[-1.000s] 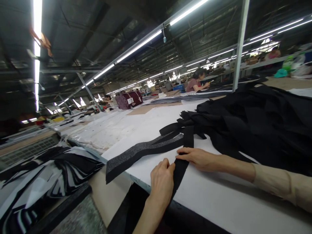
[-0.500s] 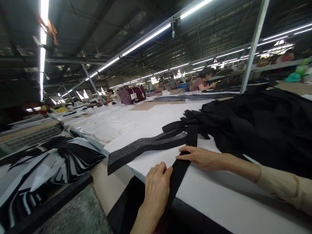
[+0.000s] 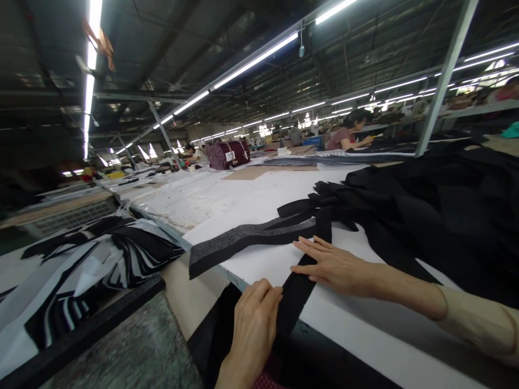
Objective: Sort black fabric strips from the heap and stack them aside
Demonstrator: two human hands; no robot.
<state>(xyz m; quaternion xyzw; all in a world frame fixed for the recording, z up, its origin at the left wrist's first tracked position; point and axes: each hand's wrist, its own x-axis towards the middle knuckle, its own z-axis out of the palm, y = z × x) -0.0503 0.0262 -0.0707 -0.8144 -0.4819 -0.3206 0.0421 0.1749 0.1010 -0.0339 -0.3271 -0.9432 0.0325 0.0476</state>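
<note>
A long black fabric strip (image 3: 299, 296) runs across the white-covered table (image 3: 259, 258) and over its near edge. My left hand (image 3: 255, 319) pinches the strip's left side at that edge, its fingers curled. Flat on the strip farther in lies my right hand (image 3: 332, 266), fingers spread and pressing down. To the left, a grey-and-black strip (image 3: 243, 243) lies with one end hanging past the table edge. Its far end meets the black strip near a large heap of black fabric (image 3: 438, 216) on the right.
At the lower left, black and white fabric pieces (image 3: 133, 254) are piled beside a dark bar. Maroon bundles (image 3: 227, 154) stand farther back on the table. A metal post (image 3: 446, 81) rises behind the black heap. A person (image 3: 346, 132) works across the table.
The view has turned slightly left, so the scene sits farther right. My right hand's fingers have spread wider on the strip. My left hand still grips near the edge.
</note>
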